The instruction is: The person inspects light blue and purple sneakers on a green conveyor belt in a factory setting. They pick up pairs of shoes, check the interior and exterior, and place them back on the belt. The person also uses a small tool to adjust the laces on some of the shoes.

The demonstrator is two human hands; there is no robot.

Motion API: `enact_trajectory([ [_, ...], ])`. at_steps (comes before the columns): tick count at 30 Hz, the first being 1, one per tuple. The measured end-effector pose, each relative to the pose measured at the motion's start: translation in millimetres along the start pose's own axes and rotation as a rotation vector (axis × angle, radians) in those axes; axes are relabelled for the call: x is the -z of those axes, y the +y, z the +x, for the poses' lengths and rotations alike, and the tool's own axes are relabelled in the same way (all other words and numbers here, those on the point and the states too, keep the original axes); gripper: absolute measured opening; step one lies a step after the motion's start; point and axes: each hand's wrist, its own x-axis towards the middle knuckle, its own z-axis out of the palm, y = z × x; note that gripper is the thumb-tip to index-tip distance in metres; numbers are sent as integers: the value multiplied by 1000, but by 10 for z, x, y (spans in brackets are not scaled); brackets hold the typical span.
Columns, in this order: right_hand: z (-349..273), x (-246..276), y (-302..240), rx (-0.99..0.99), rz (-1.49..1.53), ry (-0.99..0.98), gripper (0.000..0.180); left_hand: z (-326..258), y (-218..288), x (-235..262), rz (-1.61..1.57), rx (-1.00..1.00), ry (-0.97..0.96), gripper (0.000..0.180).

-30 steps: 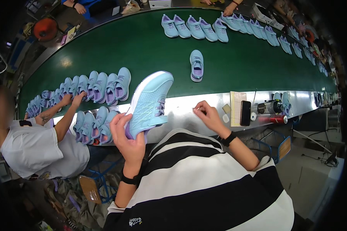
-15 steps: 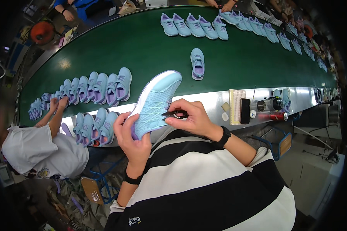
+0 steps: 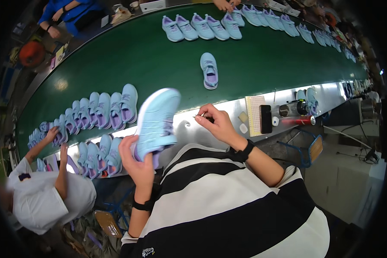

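Right hand (image 3: 217,124) has come off the light-blue mesh sneaker (image 3: 157,122), fingers pinched on a small dark tool, now over the silver near edge of the surface (image 3: 228,109). Left hand (image 3: 135,157) grips the sneaker's heel, sole up, above that edge. Green belt beyond lies open up to a lone blue sneaker (image 3: 209,70); sneaker rows crowd the left end.

A curved green conveyor belt (image 3: 129,56) carries a single light-blue shoe (image 3: 209,70) near its middle and a row of matching shoes (image 3: 202,26) along its far edge — more stand packed together at the left (image 3: 94,112). On the metal ledge (image 3: 189,129) lie a black phone (image 3: 265,119), a pale grid pad (image 3: 254,115) and a red tube (image 3: 297,122). A co-worker in white (image 3: 43,202) sits at the left — another, in blue (image 3: 71,10), beyond the belt.
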Motion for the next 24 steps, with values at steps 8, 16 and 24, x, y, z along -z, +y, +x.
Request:
enact_trajectory([
  [8, -475, 334, 1637, 24, -654, -154, 26, -76, -901, -407, -651, 888, -76, 40],
  [16, 909, 851, 1653, 2, -626, 266, 28, 419, -1061, -948, -718, 982, -98, 47],
  [24, 1743, 1072, 1613, 49, -776, 145, 37, 1138, -1422, -2325, -672, 756, -287, 45],
])
